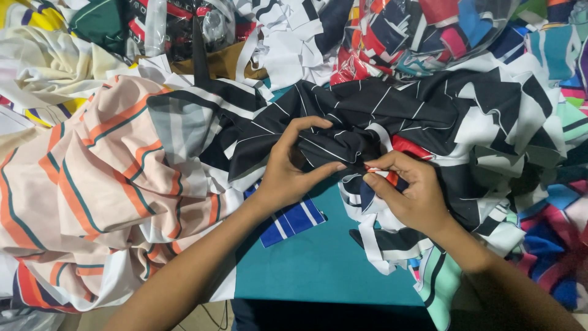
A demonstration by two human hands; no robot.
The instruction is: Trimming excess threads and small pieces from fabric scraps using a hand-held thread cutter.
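Observation:
My left hand (291,168) pinches a fold of black cloth with thin white lines (343,116), thumb and fingers closed on its edge. Right beside it, my right hand (407,190) grips the same black cloth where a red and white scrap (407,147) shows, fingertips almost touching the left thumb. Both hands meet above a teal table surface (324,257). A small blue scrap with white stripes (294,220) lies under my left wrist.
A large peach cloth with orange and green stripes (92,184) fills the left. Black and white pieces (508,116) pile at the right. Clear bags of mixed coloured scraps (422,30) sit at the back. Cream fabric (49,61) lies far left.

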